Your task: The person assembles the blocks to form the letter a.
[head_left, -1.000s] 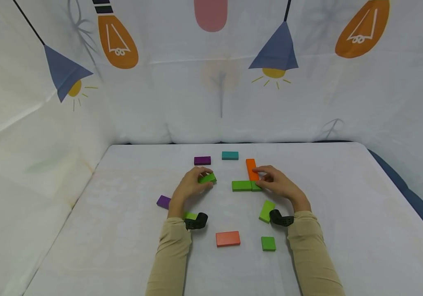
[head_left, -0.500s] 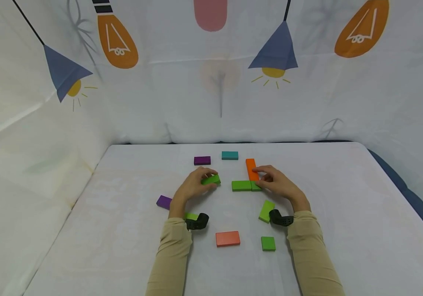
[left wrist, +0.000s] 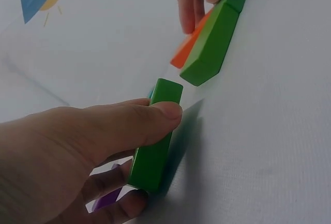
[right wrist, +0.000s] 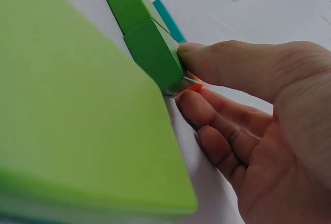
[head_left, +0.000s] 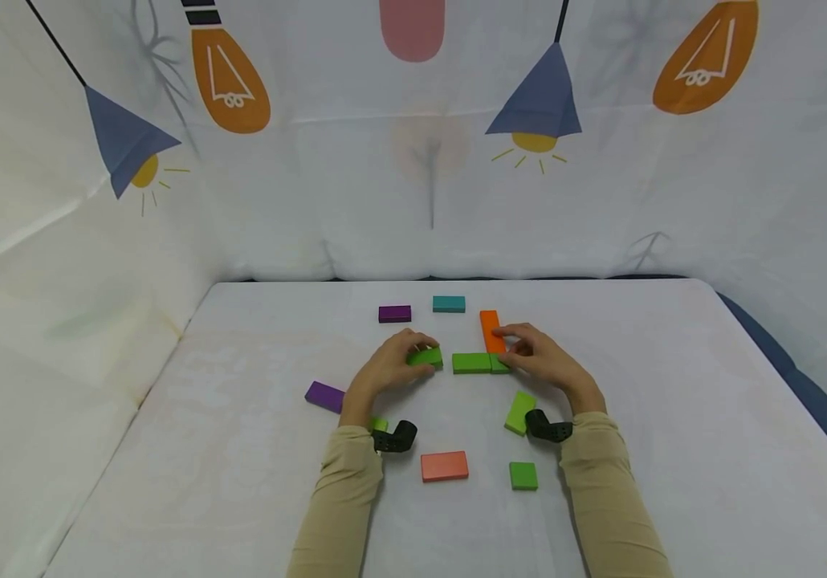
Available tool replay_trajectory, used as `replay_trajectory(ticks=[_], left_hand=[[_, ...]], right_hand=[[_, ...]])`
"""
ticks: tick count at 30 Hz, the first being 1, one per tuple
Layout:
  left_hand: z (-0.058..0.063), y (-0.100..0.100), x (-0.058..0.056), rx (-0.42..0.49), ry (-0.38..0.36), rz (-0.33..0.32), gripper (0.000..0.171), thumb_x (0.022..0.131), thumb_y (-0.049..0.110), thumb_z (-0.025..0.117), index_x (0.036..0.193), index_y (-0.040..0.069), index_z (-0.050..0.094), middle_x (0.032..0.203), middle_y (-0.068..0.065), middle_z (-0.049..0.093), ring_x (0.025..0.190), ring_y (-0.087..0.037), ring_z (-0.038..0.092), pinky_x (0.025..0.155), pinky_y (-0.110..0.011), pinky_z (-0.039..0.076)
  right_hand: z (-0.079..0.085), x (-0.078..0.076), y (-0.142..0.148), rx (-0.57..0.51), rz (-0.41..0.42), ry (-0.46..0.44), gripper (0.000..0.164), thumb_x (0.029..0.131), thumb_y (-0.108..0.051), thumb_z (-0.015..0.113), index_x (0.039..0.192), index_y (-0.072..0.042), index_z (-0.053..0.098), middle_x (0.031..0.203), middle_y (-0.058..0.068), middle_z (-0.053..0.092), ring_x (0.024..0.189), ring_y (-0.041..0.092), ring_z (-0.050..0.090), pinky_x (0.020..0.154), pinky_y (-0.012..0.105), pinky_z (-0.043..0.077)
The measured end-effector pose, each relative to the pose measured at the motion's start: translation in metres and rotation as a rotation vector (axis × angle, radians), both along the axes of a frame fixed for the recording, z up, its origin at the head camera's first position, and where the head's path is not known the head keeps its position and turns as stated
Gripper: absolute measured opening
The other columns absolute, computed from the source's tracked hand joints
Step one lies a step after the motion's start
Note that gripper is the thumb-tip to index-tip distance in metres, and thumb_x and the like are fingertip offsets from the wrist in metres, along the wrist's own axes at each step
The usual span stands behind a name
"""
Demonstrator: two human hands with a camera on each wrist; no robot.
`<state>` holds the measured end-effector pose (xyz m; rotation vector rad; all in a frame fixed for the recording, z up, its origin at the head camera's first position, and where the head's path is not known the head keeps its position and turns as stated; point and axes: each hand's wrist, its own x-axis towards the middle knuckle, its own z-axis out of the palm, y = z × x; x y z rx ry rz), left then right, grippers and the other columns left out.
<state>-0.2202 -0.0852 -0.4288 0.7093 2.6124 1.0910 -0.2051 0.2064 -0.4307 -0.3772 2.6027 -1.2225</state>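
My left hand (head_left: pixel 389 370) pinches a green rectangular block (head_left: pixel 425 358) between thumb and fingers; in the left wrist view this block (left wrist: pixel 155 146) is held just off the table. To its right, across a small gap, lies a longer green block (head_left: pixel 471 364) with a short green block (head_left: pixel 498 364) against its right end. My right hand (head_left: pixel 547 361) has its thumb and fingertips at that short block (right wrist: pixel 155 53), pinching its end. An orange block (head_left: pixel 490 327) lies just behind the row, beside my right fingers.
Teal (head_left: pixel 449 304) and dark purple (head_left: pixel 395 314) blocks lie at the back of the white table (head_left: pixel 674 482). Another purple block (head_left: pixel 324 396) is left of my left wrist. Nearer lie a salmon block (head_left: pixel 445 466), a green square block (head_left: pixel 523 476) and a lime block (head_left: pixel 519 412).
My left hand has moved right with the green block, towards the green row, and the block has turned more level with it. The right hand stays in place.
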Motion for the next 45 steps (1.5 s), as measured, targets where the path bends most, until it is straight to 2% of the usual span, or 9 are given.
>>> replay_trajectory(ticks=[13,25,45], left_hand=[[0.000,0.003,0.001,-0.003,0.023,0.001,0.036,0.083,0.014,0.072,0.118,0.013,0.063,0.108,-0.007,0.058,0.104,-0.021,0.054,0.093,-0.038,0.045],[-0.005,0.012,0.002,-0.063,0.071,-0.022,0.034,0.082,0.015,0.073,0.115,0.013,0.064,0.110,-0.008,0.058,0.104,-0.022,0.053,0.093,-0.040,0.044],[-0.007,0.016,0.001,-0.109,0.068,-0.009,0.035,0.083,0.019,0.073,0.116,0.017,0.064,0.110,-0.006,0.058,0.102,-0.021,0.050,0.089,-0.039,0.045]], right_hand=[[-0.002,-0.002,0.000,-0.003,0.004,0.008,0.048,0.092,-0.027,0.061,0.136,-0.014,0.048,0.135,0.011,0.046,0.102,0.024,0.052,0.085,0.033,0.044],[-0.006,-0.003,0.003,-0.006,0.010,0.010,0.048,0.092,-0.028,0.062,0.136,-0.015,0.048,0.136,0.012,0.045,0.103,0.024,0.052,0.087,0.034,0.044],[-0.005,-0.004,0.003,0.008,0.013,0.023,0.048,0.092,-0.026,0.061,0.136,-0.015,0.048,0.136,0.011,0.045,0.102,0.023,0.052,0.087,0.034,0.044]])
